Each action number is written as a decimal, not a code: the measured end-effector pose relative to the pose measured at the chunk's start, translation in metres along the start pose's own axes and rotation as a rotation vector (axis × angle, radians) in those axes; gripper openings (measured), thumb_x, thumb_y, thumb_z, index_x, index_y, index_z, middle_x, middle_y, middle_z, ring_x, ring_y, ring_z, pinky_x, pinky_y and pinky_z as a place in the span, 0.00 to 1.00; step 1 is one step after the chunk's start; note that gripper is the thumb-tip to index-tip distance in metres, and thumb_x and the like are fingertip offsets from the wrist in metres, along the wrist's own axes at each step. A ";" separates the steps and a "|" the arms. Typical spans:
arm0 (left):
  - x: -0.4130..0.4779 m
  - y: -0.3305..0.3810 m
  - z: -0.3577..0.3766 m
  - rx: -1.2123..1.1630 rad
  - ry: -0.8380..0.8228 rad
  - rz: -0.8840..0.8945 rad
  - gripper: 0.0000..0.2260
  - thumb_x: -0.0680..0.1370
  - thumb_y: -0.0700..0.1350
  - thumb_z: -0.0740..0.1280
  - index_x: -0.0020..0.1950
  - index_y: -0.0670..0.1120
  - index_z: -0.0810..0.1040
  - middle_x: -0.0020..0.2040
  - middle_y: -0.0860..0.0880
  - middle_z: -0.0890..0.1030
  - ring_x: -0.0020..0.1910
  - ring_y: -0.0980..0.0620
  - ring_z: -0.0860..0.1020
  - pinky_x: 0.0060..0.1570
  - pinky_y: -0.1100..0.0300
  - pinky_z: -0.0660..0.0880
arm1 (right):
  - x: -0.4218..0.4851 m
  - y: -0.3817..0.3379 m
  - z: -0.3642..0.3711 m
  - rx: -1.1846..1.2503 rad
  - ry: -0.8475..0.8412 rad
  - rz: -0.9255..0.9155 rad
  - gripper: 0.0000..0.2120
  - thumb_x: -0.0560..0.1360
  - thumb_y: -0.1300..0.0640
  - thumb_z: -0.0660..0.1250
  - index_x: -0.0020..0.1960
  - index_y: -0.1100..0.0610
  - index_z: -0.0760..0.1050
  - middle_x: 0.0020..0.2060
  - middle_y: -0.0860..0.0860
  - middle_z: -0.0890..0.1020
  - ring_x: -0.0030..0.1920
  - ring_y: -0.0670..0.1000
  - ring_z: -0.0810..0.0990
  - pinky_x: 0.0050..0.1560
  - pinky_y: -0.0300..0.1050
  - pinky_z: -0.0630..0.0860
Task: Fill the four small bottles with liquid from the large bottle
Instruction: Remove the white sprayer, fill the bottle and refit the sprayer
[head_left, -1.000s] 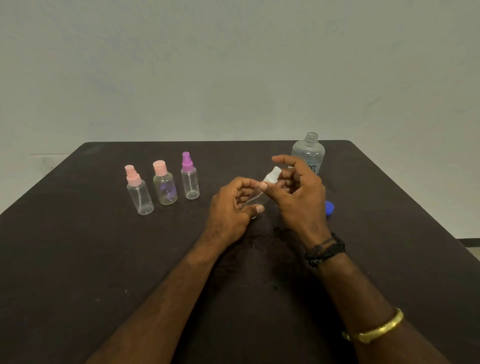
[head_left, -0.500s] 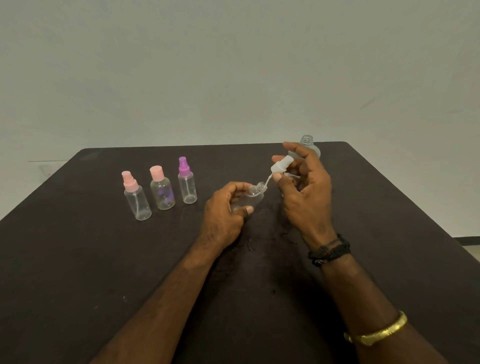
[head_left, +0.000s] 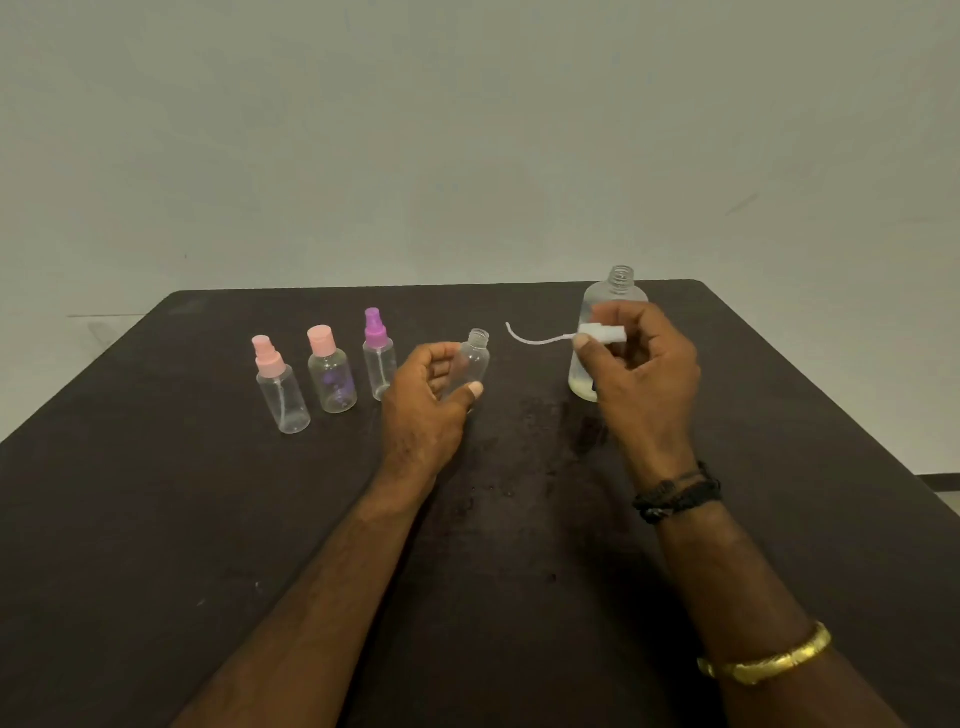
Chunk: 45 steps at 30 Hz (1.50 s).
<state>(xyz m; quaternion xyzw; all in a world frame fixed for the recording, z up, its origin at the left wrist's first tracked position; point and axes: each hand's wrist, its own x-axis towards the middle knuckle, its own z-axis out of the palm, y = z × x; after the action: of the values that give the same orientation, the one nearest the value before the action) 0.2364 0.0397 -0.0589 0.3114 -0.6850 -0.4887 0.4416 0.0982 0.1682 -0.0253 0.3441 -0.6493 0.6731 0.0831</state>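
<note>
3 capped small bottles (head_left: 332, 374), 1 open bottle (head_left: 474, 364), 1 large bottle (head_left: 613, 296).

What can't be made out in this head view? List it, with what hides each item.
- Large bottle: label and liquid level, behind the right hand.
- Open small bottle: base, behind the left hand.
- Three capped bottles: liquid too clear to judge.

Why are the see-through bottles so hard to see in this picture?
Head view: dim, flat light with no sharp shadows; the clear small bottle in the left hand melts into the dark table; the large bottle shows faintly behind the right hand; everything looks slightly soft.
</note>
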 end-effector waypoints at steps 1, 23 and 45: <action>-0.001 0.001 0.001 -0.021 -0.009 -0.001 0.18 0.74 0.36 0.76 0.58 0.51 0.78 0.55 0.54 0.84 0.54 0.58 0.83 0.58 0.57 0.81 | -0.001 0.003 0.000 -0.072 -0.031 0.007 0.09 0.73 0.60 0.76 0.50 0.50 0.82 0.46 0.42 0.85 0.44 0.41 0.83 0.45 0.33 0.78; -0.013 0.008 0.012 -0.056 -0.138 0.030 0.20 0.70 0.36 0.79 0.59 0.45 0.79 0.53 0.52 0.85 0.50 0.59 0.84 0.49 0.68 0.80 | -0.011 0.016 0.004 -0.757 -0.483 0.186 0.11 0.71 0.49 0.78 0.45 0.46 0.75 0.43 0.43 0.81 0.50 0.48 0.80 0.56 0.51 0.80; -0.016 0.005 0.018 -0.083 -0.215 -0.001 0.20 0.69 0.35 0.80 0.59 0.44 0.80 0.53 0.49 0.86 0.51 0.53 0.86 0.55 0.56 0.83 | 0.009 0.013 -0.007 -0.408 0.159 0.125 0.27 0.69 0.54 0.80 0.64 0.51 0.73 0.57 0.52 0.73 0.54 0.49 0.77 0.53 0.40 0.77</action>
<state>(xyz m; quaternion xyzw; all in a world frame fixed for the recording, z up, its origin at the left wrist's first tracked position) 0.2264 0.0625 -0.0614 0.2388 -0.7075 -0.5474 0.3780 0.0816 0.1703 -0.0302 0.2252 -0.7834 0.5568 0.1599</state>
